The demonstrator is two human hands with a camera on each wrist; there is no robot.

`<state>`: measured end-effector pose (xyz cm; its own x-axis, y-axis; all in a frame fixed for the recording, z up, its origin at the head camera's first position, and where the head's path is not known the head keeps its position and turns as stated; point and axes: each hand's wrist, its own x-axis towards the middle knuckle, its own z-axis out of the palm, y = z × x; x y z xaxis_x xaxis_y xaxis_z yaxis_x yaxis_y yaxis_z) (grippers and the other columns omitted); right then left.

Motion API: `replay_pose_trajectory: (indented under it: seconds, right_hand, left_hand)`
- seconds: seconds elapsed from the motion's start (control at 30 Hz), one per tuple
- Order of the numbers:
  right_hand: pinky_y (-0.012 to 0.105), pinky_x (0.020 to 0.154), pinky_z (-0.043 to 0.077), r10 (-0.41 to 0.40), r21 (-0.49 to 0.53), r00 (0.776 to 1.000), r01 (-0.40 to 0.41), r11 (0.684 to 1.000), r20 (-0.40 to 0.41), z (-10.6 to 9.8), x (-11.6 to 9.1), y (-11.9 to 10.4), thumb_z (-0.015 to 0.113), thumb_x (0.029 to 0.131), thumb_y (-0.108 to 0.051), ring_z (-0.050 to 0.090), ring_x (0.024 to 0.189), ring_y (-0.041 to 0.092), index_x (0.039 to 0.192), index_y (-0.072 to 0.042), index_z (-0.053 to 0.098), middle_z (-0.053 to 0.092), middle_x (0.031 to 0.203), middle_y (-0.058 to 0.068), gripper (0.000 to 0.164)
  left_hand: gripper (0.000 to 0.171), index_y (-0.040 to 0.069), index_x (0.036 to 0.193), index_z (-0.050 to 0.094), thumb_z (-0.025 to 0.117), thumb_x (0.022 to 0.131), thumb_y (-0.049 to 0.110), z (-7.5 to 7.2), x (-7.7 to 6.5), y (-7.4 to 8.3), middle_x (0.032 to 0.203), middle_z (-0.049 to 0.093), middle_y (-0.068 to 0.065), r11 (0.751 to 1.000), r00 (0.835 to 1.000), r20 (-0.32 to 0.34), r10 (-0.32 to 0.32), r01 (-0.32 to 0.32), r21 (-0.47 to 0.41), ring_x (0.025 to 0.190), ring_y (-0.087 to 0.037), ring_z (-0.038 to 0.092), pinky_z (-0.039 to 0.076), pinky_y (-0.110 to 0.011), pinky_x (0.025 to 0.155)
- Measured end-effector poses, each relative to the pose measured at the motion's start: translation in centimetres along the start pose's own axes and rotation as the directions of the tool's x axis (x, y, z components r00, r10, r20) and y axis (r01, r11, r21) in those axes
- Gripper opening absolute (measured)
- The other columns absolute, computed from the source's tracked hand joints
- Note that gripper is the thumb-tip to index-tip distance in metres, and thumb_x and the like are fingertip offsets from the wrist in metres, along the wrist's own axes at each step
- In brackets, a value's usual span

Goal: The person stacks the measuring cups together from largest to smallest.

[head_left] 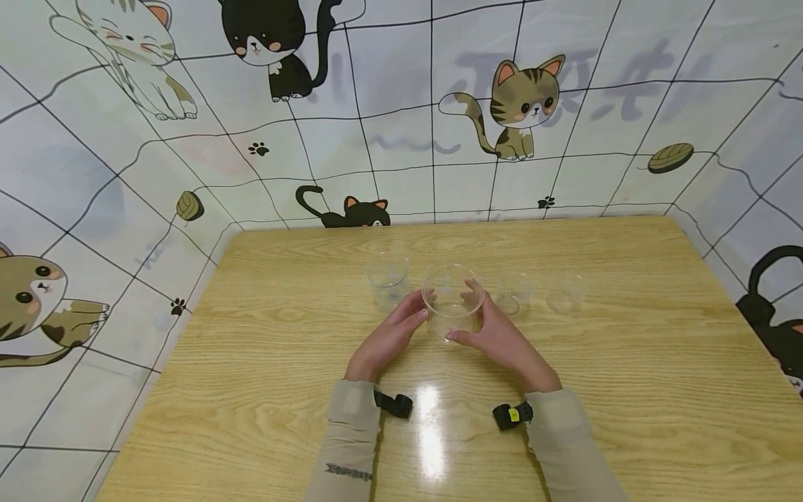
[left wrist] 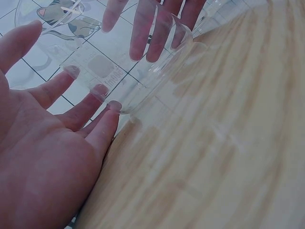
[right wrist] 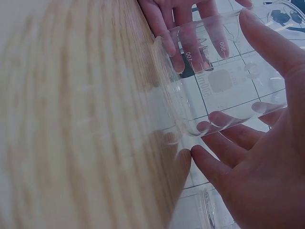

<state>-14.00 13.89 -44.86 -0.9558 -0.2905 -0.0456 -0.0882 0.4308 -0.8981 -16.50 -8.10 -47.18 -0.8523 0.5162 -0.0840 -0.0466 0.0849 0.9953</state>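
Note:
A clear glass beaker (head_left: 453,324), with printed white markings, stands upright between the two hands in the head view. My left hand (head_left: 390,336) holds its left side; in the left wrist view several fingertips (left wrist: 99,90) lie against the glass. On the other side my right hand (head_left: 505,339) grips it, thumb at the front and fingers round the far wall. The right wrist view shows the beaker (right wrist: 219,78) close to the tabletop, with the left hand's fingers seen through the glass. Whether its base touches the wood is hard to tell.
Left of the hands stands another clear glass vessel (head_left: 387,282), perhaps with one inside it. Two smaller clear vessels, one nearer (head_left: 514,296) and one farther right (head_left: 566,294), stand on the wooden table (head_left: 251,390). A cat-patterned cloth (head_left: 401,153) rises behind the table.

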Motion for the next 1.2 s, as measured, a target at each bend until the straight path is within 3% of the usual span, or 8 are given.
replay_pose_trajectory:
  seconds: [0.3,0.9,1.2]
  right_hand:
    - [0.051,0.1,0.026,-0.005,0.016,1.0,0.005,1.0,0.011,-0.04,0.05,0.19,0.072,0.072,-0.039,0.028,0.128,0.031,0.143,-0.024,0.006,0.031,0.139,0.01,0.099]
    - [0.05,0.099,0.026,0.009,0.046,1.0,-0.01,0.999,0.021,-0.13,0.1,0.37,0.075,0.068,-0.039,0.03,0.127,0.03,0.14,-0.023,0.016,0.034,0.138,0.009,0.095]
    - [0.05,0.099,0.028,0.009,0.035,0.999,-0.01,0.999,0.032,-0.3,-0.04,0.24,0.075,0.066,-0.045,0.03,0.126,0.03,0.14,-0.022,0.016,0.034,0.138,0.008,0.097]
  left_hand:
    - [0.048,0.029,0.136,0.033,0.046,0.091,0.039,-0.01,0.01,-0.07,0.137,0.034,0.009,1.0,1.0,0.006,0.017,-0.017,-0.01,0.127,-0.009,0.029,0.02,-0.04,0.104]
    - [0.051,0.031,0.136,0.033,0.043,0.089,0.049,-0.12,0.0,-0.04,0.136,0.036,0.01,1.0,1.0,0.009,0.016,-0.016,0.021,0.123,-0.008,0.034,0.021,-0.041,0.103]
    - [0.051,0.032,0.134,0.037,0.044,0.088,0.051,0.0,-0.16,0.32,0.135,0.038,0.013,0.999,1.0,-0.014,-0.005,0.006,0.047,0.125,-0.005,0.03,0.021,-0.041,0.103]
